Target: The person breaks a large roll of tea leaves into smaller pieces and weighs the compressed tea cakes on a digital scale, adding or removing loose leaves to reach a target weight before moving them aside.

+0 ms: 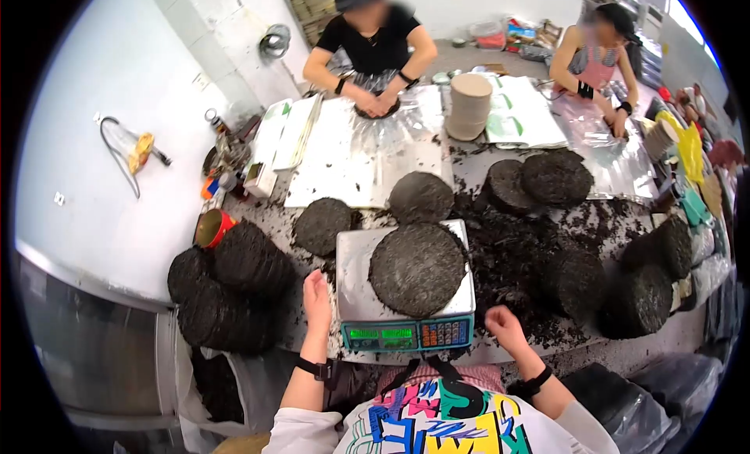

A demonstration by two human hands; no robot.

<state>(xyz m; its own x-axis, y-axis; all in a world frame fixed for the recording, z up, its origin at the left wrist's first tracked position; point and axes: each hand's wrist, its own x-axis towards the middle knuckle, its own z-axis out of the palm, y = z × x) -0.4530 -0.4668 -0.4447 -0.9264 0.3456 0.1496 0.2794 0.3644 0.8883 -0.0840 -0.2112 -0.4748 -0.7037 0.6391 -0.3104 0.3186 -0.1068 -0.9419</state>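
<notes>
A dark, round, flat cake of pressed shreds lies on the metal pan of a digital scale, whose green display is lit. To the left of the scale, my left hand is held up with its fingers stretched out and nothing in it. My right hand is beside the scale's right front corner, its fingers curled in and no object showing in them. Just behind the scale sits another dark round cake, with a further one to its left.
Stacks of dark cakes stand at left and right. Loose dark shreds cover the table right of the scale. Across the table, two people handle clear plastic bags, with a pale round stack between them. A red tin stands left.
</notes>
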